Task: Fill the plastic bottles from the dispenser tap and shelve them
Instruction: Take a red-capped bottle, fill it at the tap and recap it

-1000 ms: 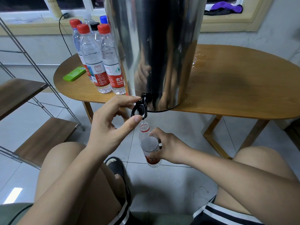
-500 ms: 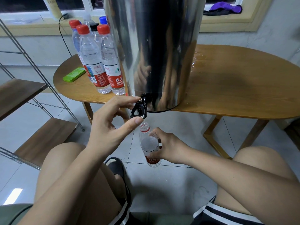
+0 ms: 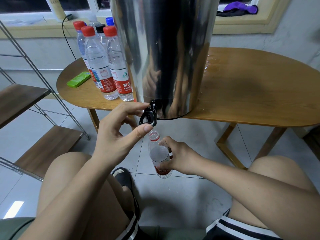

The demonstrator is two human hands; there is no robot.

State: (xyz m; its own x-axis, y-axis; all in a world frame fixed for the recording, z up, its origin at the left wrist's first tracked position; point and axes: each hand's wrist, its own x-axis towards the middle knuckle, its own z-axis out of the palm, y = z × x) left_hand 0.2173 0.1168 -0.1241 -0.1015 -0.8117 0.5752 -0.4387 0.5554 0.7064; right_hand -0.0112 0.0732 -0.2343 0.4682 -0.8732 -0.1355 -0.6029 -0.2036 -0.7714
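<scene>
L hand [image 3: 119, 134] pinched black plastic tap lever [image 3: 148, 116] at base of tall steel dispenser drum [image 3: 164, 49], forefinger above, thumb below. R hand [image 3: 180, 156] gripped clear uncapped plastic bottle w/ red label [image 3: 160, 155] round middle, mouth just under spout, held in air over tiled floor [image 3: 181, 196]; fill lvl hard to judge. Risks: narrow neck drifting off thin stream → spill, slippery floor; lever held too long → overflow; wet bottle slipping from grip. Capped bottles [image 3: 105, 66] stood on oval wooden table [image 3: 251, 94], not yet shelved

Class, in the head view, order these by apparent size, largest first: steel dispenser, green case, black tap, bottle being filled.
1. steel dispenser
2. bottle being filled
3. black tap and green case: they look about equal, and the tap is nearer the camera, so I leave them tied.
</scene>
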